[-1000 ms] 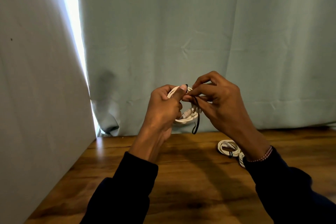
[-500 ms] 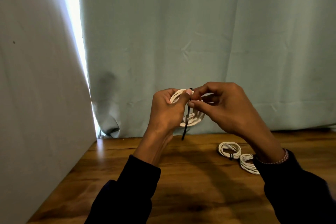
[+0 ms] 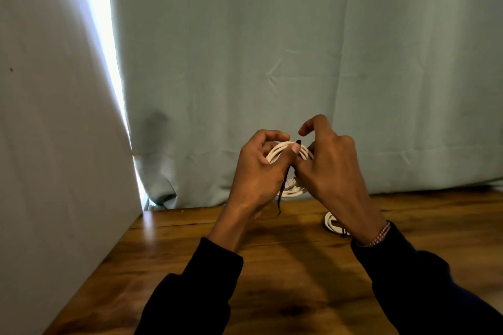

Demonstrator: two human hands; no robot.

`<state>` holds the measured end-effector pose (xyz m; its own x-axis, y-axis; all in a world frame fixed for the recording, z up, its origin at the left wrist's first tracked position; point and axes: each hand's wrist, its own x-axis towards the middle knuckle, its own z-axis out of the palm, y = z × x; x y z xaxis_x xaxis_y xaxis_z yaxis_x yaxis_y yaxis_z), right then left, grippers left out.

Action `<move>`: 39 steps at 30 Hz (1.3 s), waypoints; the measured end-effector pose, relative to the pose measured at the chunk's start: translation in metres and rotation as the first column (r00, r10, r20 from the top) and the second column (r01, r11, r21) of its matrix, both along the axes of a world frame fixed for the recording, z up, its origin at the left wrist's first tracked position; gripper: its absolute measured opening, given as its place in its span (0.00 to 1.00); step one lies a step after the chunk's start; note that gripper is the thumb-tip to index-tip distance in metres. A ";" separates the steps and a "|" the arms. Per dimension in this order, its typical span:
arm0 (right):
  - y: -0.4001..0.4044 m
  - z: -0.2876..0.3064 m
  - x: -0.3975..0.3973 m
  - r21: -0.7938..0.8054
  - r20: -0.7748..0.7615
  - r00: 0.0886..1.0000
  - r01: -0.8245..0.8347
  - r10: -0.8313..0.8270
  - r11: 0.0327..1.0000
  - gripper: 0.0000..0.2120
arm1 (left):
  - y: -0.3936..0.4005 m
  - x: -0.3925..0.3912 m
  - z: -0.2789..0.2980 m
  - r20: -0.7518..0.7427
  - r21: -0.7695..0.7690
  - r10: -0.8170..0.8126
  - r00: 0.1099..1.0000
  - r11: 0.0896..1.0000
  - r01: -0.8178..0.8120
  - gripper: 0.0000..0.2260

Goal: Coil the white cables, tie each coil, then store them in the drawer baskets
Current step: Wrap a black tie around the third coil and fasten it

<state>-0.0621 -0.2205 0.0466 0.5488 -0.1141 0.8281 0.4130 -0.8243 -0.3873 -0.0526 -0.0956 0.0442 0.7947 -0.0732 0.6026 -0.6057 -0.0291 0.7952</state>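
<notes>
Left hand [image 3: 255, 171]: it is closed around the left side of the white cable coil [image 3: 288, 168], with the thumb pressed over the top strands.
Right hand [image 3: 329, 168]: it is at the right side of the same coil. The lower fingers are against the strands, and the index finger and thumb are raised and apart above it. It seems to grip the coil, but the contact is partly hidden.
White cable coil: it is held in the air between the 2 hands, above the worktop [image 3: 272, 266] and in front of the curtain [image 3: 299, 62].
Black tie [image 3: 283, 190]: a thin dark strip crosses the coil. 1 end stands out at the top beside the left thumb, and the other end hangs down below the hands.
Second coil [image 3: 333, 223]: it lies on the worktop, behind the right wrist, and is partly covered by it.
Sleeves: both are dark. A beaded bracelet [image 3: 379, 235] is on the right wrist.
</notes>
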 end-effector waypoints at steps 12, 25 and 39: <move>-0.008 0.013 -0.008 0.370 -0.110 0.873 -0.407 0.474 0.835 0.17 | 0.005 0.002 0.003 0.097 -0.035 0.056 0.994 0.998 -0.052 0.08; -0.002 0.013 -0.009 0.507 0.185 0.906 -0.420 0.380 0.753 0.21 | 0.007 0.007 0.002 0.086 -0.030 0.102 0.991 0.995 -0.099 0.06; 0.015 0.001 -0.008 0.411 0.143 0.932 -0.363 0.334 0.836 0.02 | 0.005 0.016 -0.006 0.095 -0.057 0.196 0.976 0.980 -0.191 0.08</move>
<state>-0.0703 -0.2057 0.0471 0.5671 -0.2727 0.7772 0.6771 -0.3829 -0.6284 -0.0363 -0.0902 0.0383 0.7267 0.1067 0.6786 -0.6685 -0.1178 0.7344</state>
